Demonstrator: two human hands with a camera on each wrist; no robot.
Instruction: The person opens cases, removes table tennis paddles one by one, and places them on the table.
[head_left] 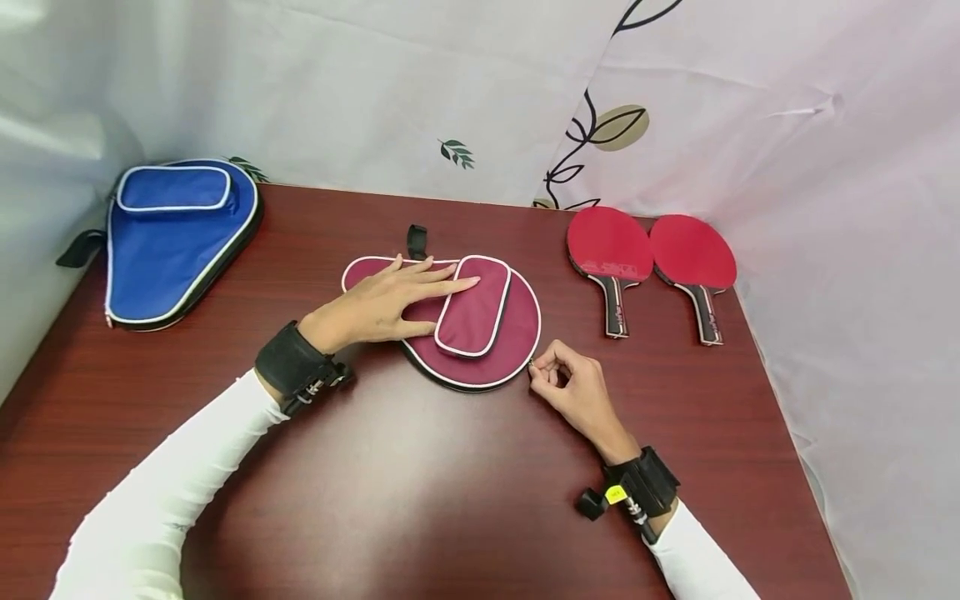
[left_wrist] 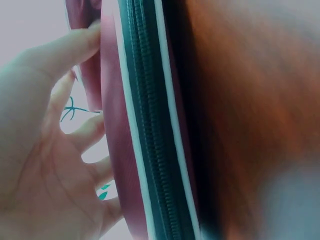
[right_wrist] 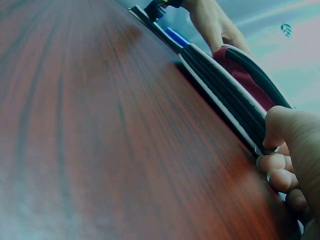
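Observation:
A maroon paddle case (head_left: 504, 342) with white piping lies flat in the middle of the table. My left hand (head_left: 390, 302) rests flat on top of it, fingers straight and reaching onto its raised front pocket (head_left: 474, 307). My right hand (head_left: 572, 385) pinches the small zipper pull (head_left: 531, 364) at the case's right front edge. In the right wrist view the fingertips (right_wrist: 278, 167) pinch the metal pull against the dark zipper (right_wrist: 235, 97). The left wrist view shows the case's zipper edge (left_wrist: 150, 140) close up beside my fingers (left_wrist: 65, 50).
Two red table tennis paddles (head_left: 611, 250) (head_left: 693, 257) lie side by side at the back right. A blue paddle case (head_left: 168, 242) sits at the back left. The dark wooden table (head_left: 420, 483) is bordered by draped white cloth (head_left: 862, 275) close on the right.

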